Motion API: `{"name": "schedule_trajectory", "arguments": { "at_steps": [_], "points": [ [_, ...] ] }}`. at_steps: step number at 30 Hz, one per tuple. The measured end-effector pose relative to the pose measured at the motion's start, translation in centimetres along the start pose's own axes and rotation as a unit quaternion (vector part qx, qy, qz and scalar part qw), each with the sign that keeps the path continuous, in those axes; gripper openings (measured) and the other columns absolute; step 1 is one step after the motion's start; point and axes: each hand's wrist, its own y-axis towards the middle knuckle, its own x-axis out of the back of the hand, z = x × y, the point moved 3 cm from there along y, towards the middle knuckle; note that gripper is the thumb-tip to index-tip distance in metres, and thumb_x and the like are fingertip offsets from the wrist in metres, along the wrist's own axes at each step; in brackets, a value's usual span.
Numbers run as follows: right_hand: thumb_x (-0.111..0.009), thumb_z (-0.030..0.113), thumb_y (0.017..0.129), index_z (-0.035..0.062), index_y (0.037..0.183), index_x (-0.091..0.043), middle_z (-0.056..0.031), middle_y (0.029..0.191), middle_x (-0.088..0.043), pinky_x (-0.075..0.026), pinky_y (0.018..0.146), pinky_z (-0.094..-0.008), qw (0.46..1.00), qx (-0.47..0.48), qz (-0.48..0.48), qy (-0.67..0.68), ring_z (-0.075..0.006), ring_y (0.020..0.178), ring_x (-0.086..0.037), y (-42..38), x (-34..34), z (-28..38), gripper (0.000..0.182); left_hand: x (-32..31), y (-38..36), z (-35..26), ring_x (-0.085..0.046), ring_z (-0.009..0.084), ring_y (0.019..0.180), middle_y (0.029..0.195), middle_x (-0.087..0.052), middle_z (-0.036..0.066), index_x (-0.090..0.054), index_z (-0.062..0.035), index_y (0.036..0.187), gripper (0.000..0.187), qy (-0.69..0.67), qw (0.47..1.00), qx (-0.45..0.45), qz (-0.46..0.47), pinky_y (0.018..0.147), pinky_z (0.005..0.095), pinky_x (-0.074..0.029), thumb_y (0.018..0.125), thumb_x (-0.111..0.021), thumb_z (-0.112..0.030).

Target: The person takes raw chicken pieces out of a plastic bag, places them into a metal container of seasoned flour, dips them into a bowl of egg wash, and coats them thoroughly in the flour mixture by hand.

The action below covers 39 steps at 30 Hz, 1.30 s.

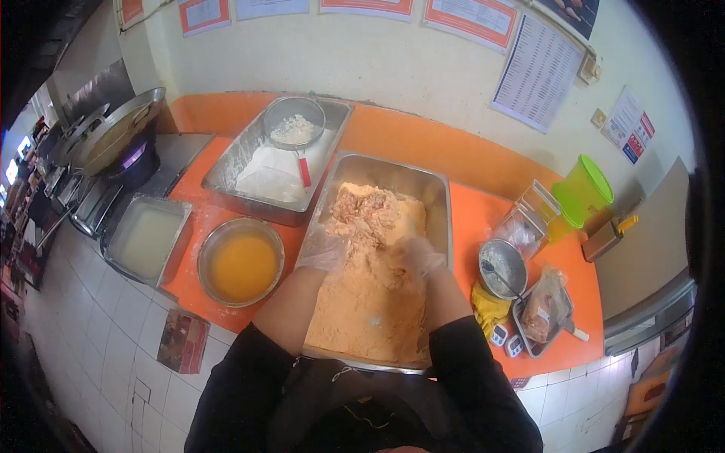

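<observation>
A deep metal tray [445, 200] on the orange counter holds orange-tan breading powder [362, 321], with a heap of coated, lumpy pieces [366, 211] toward its far end. My left hand [325, 251], in a clear plastic glove, is at the tray's left side beside the heap. On the right side, my right hand [418, 257], also gloved, is down at the powder and smeared by motion. Glare and blur hide the fingers of both hands, so whether they hold anything does not show.
Left of the tray are a bowl of orange liquid [243, 262], a pan of cloudy liquid [147, 238] and a white flour tray [215, 181] with a sieve [294, 123]. To the right stand a metal bowl [502, 268], a bagged item [540, 309] and green containers [585, 189].
</observation>
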Motion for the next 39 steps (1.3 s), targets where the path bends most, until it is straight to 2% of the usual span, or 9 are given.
{"name": "schedule_trajectory", "arguments": {
  "at_steps": [3, 8, 11, 16, 21, 25, 28, 34, 39],
  "points": [
    [-0.051, 0.021, 0.074, 0.0096, 0.093, -0.062, -0.0107, 0.093, -0.061, -0.046, 0.074, -0.0343, 0.948, 0.211, 0.000, -0.239, -0.0251, 0.085, -0.058, 1.3, -4.0, 3.9, 0.025, 0.3, -1.0, -1.4, -0.056, 0.0163, 0.080, 0.086, -0.060, 0.008, -0.056, 0.0003, 0.095, 0.026, 0.059, 0.998, -0.010, 0.003, 0.068, 0.0286, -0.045, 0.079, -0.057, -0.020],
    [-0.051, 0.015, 0.073, 0.0080, 0.101, -0.059, -0.0134, 0.097, -0.060, -0.048, 0.071, -0.0344, 0.955, -0.016, 0.107, -0.276, -0.0262, 0.084, -0.059, 5.1, -10.9, 3.2, 0.030, -0.1, -0.2, 1.2, -0.055, 0.0172, 0.077, 0.085, -0.060, 0.010, -0.058, -0.0013, 0.092, 0.024, 0.114, 0.993, -0.028, -0.022, 0.067, 0.0286, -0.045, 0.078, -0.059, -0.021],
    [-0.044, 0.007, 0.078, 0.0019, 0.104, -0.056, -0.0153, 0.095, -0.060, -0.049, 0.068, -0.0350, 0.969, 0.208, 0.112, -0.077, -0.0249, 0.081, -0.060, 4.6, -7.3, 1.4, 0.029, -1.3, 2.2, 6.5, -0.055, 0.0220, 0.081, 0.089, -0.059, 0.013, -0.059, -0.0026, 0.092, 0.029, 0.289, 0.954, -0.082, -0.019, 0.069, 0.0319, -0.045, 0.076, -0.060, -0.026],
    [-0.042, 0.004, 0.083, -0.0025, 0.095, -0.056, -0.0133, 0.084, -0.060, -0.050, 0.059, -0.0321, 0.889, 0.035, 0.058, 0.452, -0.0214, 0.070, -0.060, 0.3, -2.9, 0.8, 0.020, 0.6, -2.4, -2.3, -0.054, 0.0295, 0.097, 0.104, -0.056, 0.015, -0.058, -0.0100, 0.101, 0.038, -0.013, 0.957, 0.220, 0.191, 0.080, 0.0355, -0.044, 0.072, -0.059, -0.034],
    [-0.043, 0.002, 0.083, -0.0006, 0.090, -0.057, -0.0109, 0.075, -0.058, -0.050, 0.051, -0.0345, 0.837, -0.038, 0.032, 0.544, -0.0193, 0.063, -0.058, 0.4, -2.2, 0.0, 0.017, -0.4, -3.6, -3.3, -0.051, 0.0233, 0.104, 0.113, -0.053, 0.009, -0.060, -0.0131, 0.099, 0.030, 0.285, 0.878, -0.096, 0.373, 0.084, 0.0323, -0.042, 0.075, -0.056, -0.031],
    [-0.043, 0.003, 0.082, -0.0011, 0.089, -0.058, -0.0120, 0.073, -0.059, -0.049, 0.052, -0.0363, 0.814, -0.019, 0.040, 0.579, -0.0219, 0.065, -0.060, 3.1, -3.4, -3.8, 0.017, -2.7, 0.4, 6.0, -0.056, 0.0223, 0.085, 0.094, -0.058, 0.011, -0.055, -0.0090, 0.103, 0.025, 0.060, 0.956, 0.020, 0.288, 0.072, 0.0329, -0.045, 0.083, -0.048, -0.023],
    [-0.050, 0.014, 0.079, -0.0020, 0.092, -0.058, -0.0152, 0.082, -0.062, -0.050, 0.062, -0.0358, 0.964, 0.014, -0.201, -0.172, -0.0269, 0.077, -0.061, 3.1, -0.8, -4.4, 0.022, -1.3, 0.2, 3.2, -0.055, 0.0270, 0.093, 0.102, -0.057, 0.013, -0.057, -0.0112, 0.103, 0.029, 0.096, 0.981, 0.076, 0.150, 0.079, 0.0363, -0.043, 0.085, -0.040, -0.026],
    [-0.057, 0.031, 0.074, 0.0045, 0.098, -0.061, -0.0122, 0.100, -0.061, -0.048, 0.073, -0.0325, 0.967, -0.166, -0.018, -0.191, -0.0271, 0.093, -0.059, -1.9, 0.8, 3.3, 0.036, -0.1, -3.1, -4.8, -0.055, 0.0315, 0.095, 0.102, -0.057, 0.017, -0.058, -0.0116, 0.103, 0.033, 0.488, 0.832, -0.051, 0.260, 0.081, 0.0384, -0.043, 0.085, -0.036, -0.029],
    [-0.055, 0.028, 0.074, 0.0087, 0.101, -0.061, -0.0130, 0.106, -0.057, -0.044, 0.082, -0.0374, 0.947, -0.225, -0.058, -0.220, -0.0284, 0.097, -0.057, 5.9, -9.3, -2.8, 0.034, -0.8, -5.0, -4.8, -0.053, 0.0310, 0.100, 0.109, -0.054, 0.018, -0.052, -0.0079, 0.112, 0.046, 0.413, 0.847, 0.128, 0.308, 0.083, 0.0369, -0.042, 0.081, -0.042, -0.040]
  ]
}}
